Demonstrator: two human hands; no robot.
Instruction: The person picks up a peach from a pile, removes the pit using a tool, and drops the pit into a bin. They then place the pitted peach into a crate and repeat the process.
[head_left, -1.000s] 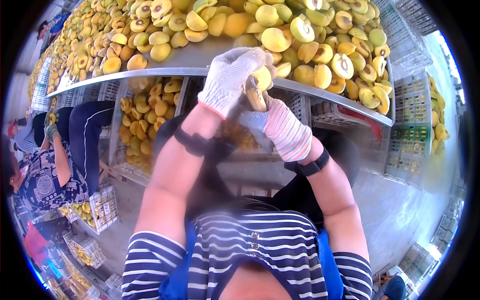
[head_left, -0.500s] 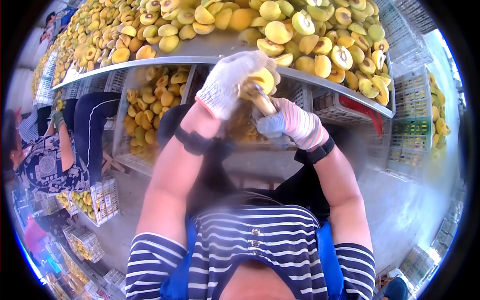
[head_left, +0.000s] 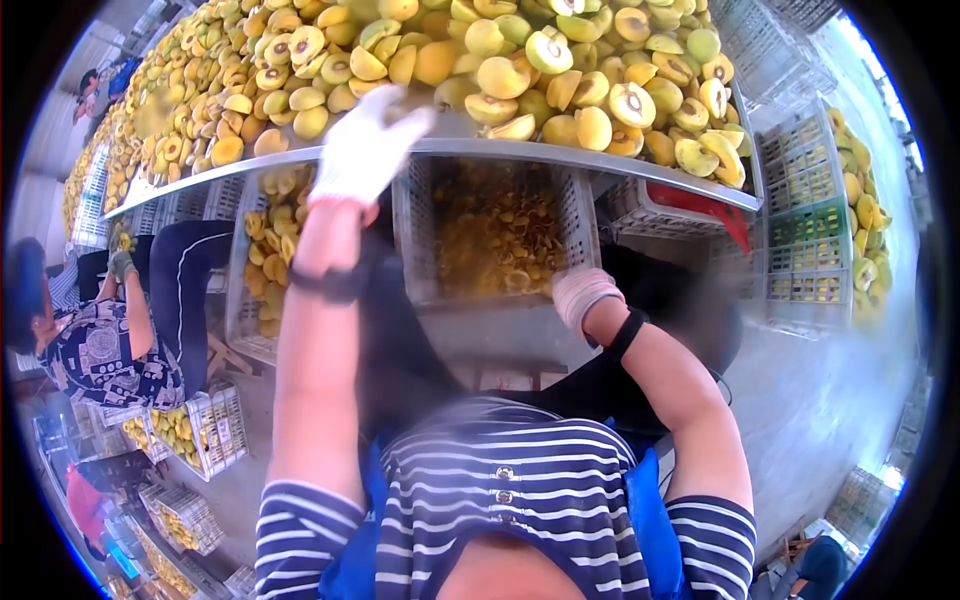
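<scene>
Halved yellow fruits (head_left: pixel 500 78) lie heaped on a metal-edged table (head_left: pixel 450 147). My left hand (head_left: pixel 368 150), in a white glove, is over the table edge beside the fruit, fingers spread and holding nothing visible. Above my lap, my right hand (head_left: pixel 584 298) in a striped glove is curled near the right front corner of a crate (head_left: pixel 580 215) of pits and scraps (head_left: pixel 500 225). Its fingers are turned away, and whatever it holds is hidden. No tool shows.
A crate of fruit halves (head_left: pixel 268 235) stands left of the scrap crate. A co-worker (head_left: pixel 110 330) sits at the left, near another crate (head_left: pixel 215 432). A red object (head_left: pixel 700 208) lies under the table's right part; stacked crates (head_left: pixel 808 230) are farther right.
My hands have moved apart, the left one up and leftward, its fingers spread, the right one down. The fruit and the tool between them no longer show. The view has shifted slightly.
</scene>
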